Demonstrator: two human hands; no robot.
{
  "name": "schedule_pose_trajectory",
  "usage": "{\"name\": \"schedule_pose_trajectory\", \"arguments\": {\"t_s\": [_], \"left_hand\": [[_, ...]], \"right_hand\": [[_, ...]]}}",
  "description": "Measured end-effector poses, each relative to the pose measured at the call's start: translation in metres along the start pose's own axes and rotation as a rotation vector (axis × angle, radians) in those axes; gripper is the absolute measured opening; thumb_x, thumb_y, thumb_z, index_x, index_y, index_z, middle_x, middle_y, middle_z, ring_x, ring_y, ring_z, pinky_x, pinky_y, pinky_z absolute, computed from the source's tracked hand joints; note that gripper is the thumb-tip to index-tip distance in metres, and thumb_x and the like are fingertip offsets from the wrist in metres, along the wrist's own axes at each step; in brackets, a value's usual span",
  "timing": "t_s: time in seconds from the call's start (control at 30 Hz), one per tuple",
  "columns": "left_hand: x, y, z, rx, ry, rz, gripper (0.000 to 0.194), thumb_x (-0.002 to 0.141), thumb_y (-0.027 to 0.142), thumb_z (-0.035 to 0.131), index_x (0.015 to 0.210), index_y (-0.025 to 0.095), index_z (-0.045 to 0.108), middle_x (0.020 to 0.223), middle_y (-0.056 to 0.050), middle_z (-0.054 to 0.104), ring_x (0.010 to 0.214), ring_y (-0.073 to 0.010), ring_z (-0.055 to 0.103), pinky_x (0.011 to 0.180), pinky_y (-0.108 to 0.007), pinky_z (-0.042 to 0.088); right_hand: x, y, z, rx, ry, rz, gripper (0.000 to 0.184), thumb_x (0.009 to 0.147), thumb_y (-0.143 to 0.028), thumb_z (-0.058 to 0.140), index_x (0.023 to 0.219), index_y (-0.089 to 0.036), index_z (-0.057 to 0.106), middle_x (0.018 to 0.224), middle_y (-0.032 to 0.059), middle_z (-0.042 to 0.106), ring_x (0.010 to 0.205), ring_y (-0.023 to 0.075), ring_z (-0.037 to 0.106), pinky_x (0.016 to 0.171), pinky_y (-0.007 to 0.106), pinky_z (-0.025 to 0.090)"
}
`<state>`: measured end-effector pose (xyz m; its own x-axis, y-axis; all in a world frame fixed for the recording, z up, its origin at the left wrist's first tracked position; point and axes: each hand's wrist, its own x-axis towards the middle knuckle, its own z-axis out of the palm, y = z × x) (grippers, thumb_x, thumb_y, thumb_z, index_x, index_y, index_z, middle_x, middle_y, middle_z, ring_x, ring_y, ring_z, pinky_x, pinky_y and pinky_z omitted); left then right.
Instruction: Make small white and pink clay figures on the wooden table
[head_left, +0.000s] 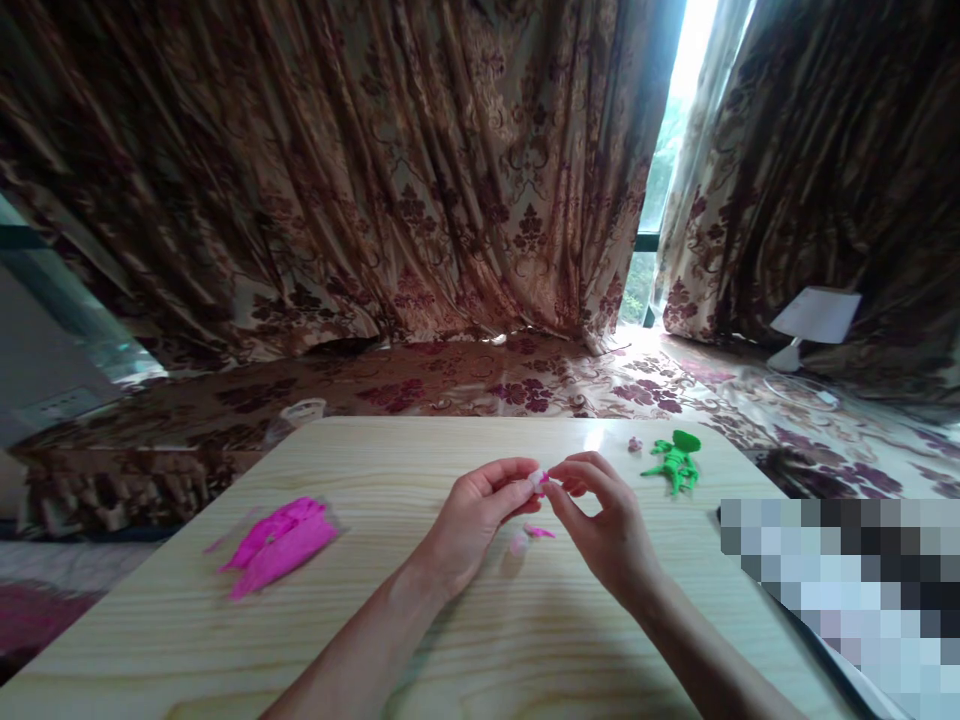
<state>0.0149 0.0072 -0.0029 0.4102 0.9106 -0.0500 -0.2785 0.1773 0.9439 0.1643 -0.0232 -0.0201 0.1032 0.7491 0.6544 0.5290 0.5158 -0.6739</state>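
Observation:
My left hand (472,520) pinches a small white and pink piece (538,481) above the middle of the table. My right hand (611,525) has its thumb and fingertips closed at the pink side of that same piece. What kind of thing it is cannot be made out, as the fingers cover most of it. On the table just below the hands lie a thin pink bit (540,532) and a small whitish, see-through object (518,542).
A bright pink, soft-looking bundle (285,540) lies on the wooden table (360,450) at left. A green figure (677,462) and a small pinkish lump (635,444) are at back right. A lamp (817,315) stands beyond; a clear container (302,410) is behind the table.

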Motion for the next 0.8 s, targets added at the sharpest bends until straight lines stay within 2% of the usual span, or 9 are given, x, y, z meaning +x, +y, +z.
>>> {"name": "schedule_pose_trajectory", "arguments": {"t_s": [0.2, 0.37, 0.63, 0.73, 0.8], "left_hand": [[0.0006, -0.0053, 0.0017, 0.187, 0.034, 0.112, 0.028, 0.070, 0.029, 0.066, 0.094, 0.014, 0.063, 0.074, -0.004, 0.064, 0.072, -0.0134, 0.058, 0.064, -0.023, 0.046], [-0.0001, -0.0067, 0.0033, 0.260, 0.017, 0.167, 0.026, 0.073, 0.033, 0.063, 0.093, 0.016, 0.062, 0.073, -0.002, 0.062, 0.067, -0.0118, 0.056, 0.058, -0.021, 0.045], [-0.0005, -0.0070, 0.0033, 0.206, 0.014, 0.118, 0.030, 0.069, 0.034, 0.066, 0.091, 0.015, 0.063, 0.070, -0.002, 0.061, 0.062, -0.0109, 0.055, 0.052, -0.020, 0.044], [-0.0008, -0.0051, 0.0043, 0.174, 0.023, 0.097, 0.028, 0.069, 0.031, 0.067, 0.091, 0.014, 0.062, 0.072, -0.003, 0.062, 0.068, -0.0123, 0.057, 0.057, -0.020, 0.046], [-0.0008, -0.0034, 0.0040, 0.099, 0.020, 0.055, 0.027, 0.071, 0.027, 0.066, 0.094, 0.015, 0.060, 0.080, -0.005, 0.064, 0.072, -0.0124, 0.059, 0.064, -0.021, 0.047]], "right_hand": [[-0.0008, 0.0036, -0.0010, -0.069, -0.019, -0.034, 0.008, 0.079, -0.019, 0.056, 0.082, -0.021, 0.062, 0.080, 0.0030, 0.055, 0.068, 0.0138, 0.053, 0.061, 0.028, 0.046], [-0.0013, 0.0035, -0.0012, -0.078, -0.035, -0.007, 0.009, 0.079, -0.015, 0.053, 0.078, -0.020, 0.061, 0.077, 0.0024, 0.055, 0.066, 0.0131, 0.052, 0.061, 0.028, 0.046], [-0.0010, 0.0045, -0.0007, -0.042, -0.058, 0.008, 0.006, 0.079, -0.016, 0.054, 0.076, -0.018, 0.059, 0.076, 0.0018, 0.054, 0.064, 0.0122, 0.050, 0.059, 0.027, 0.044], [-0.0006, 0.0049, -0.0006, -0.035, -0.059, 0.016, 0.009, 0.080, -0.015, 0.053, 0.074, -0.018, 0.058, 0.075, 0.0013, 0.054, 0.064, 0.0118, 0.051, 0.059, 0.026, 0.044], [0.0002, 0.0047, -0.0020, 0.001, -0.057, 0.016, 0.009, 0.081, -0.015, 0.052, 0.077, -0.018, 0.060, 0.076, 0.0014, 0.056, 0.065, 0.0118, 0.052, 0.060, 0.025, 0.045]]}}
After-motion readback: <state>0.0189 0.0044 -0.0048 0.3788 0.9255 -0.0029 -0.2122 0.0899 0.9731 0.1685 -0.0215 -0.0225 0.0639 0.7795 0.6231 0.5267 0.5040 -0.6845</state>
